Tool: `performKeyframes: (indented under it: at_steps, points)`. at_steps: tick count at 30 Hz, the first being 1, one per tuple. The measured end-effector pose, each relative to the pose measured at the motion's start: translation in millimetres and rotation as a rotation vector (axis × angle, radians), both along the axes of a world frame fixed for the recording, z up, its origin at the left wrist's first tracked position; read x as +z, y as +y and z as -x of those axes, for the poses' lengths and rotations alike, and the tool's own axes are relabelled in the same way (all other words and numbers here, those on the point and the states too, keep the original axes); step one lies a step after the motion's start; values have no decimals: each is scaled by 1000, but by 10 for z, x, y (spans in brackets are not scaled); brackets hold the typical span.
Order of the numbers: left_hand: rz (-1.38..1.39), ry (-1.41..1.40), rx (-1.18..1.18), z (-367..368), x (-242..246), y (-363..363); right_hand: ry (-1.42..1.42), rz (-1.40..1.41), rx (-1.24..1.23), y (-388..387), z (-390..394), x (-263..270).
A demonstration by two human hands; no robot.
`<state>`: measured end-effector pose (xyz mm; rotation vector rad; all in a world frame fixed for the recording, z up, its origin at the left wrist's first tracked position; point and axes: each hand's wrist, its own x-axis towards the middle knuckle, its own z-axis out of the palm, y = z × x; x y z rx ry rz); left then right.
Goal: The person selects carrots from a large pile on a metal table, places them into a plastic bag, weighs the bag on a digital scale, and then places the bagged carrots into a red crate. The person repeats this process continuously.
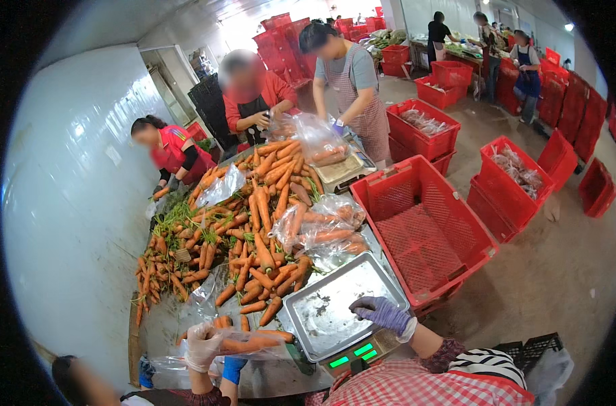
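Note:
My left hand (202,347), in a thin white glove, grips a clear plastic bag (257,346) with carrots in it, low over the metal table. Loosely bent, the fingers of my right hand (384,313) hover at the right side of the scale's steel tray (333,309); this hand wears a purple knit glove over a white one and holds nothing I can see. Green lit digits glow on the scale's display (352,355). Beyond the tray lie filled bags of carrots (328,228). A big heap of loose carrots (257,203) covers the table's middle.
A co-worker's blue-gloved hand (234,369) is close beside my left forearm. Red plastic crates (419,238) stand along the table's right side. Across the heap, other people work by a second scale (341,167). A white wall (80,203) borders the left.

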<state>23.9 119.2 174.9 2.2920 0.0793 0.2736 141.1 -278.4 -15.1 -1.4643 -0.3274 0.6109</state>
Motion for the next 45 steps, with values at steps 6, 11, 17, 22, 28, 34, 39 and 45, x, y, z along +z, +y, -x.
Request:
performKeyframes:
  at_steps: [6, 11, 17, 22, 28, 34, 39, 45]
  points:
    - [-119, -273, -127, -332, 140, -442, -213, 132, -22, 314, -128, 201]
    - [-292, -310, -372, -507, -55, -1084, -331, 301, -118, 459, -443, 193]
    - [-191, -295, -603, -438, -930, -1724, -610, 585, 161, 560, -436, -176]
    - [-144, 26, -431, -220, -1073, -1726, -789, 972, 136, 403, -65, -421]
    - [-346, 110, -61, 11, -1700, -1273, -766, 825, -138, 121, -203, -562]
    - [-286, 356, 223, 40, -1894, -1331, -609, 758, -92, 115, -235, -522]
    - [-275, 475, 372, -115, -1903, -1247, -555, 527, -149, 465, -226, -486]
    - [-327, 372, 349, -226, -2148, -1075, -906, 919, -76, 1023, -324, -565]
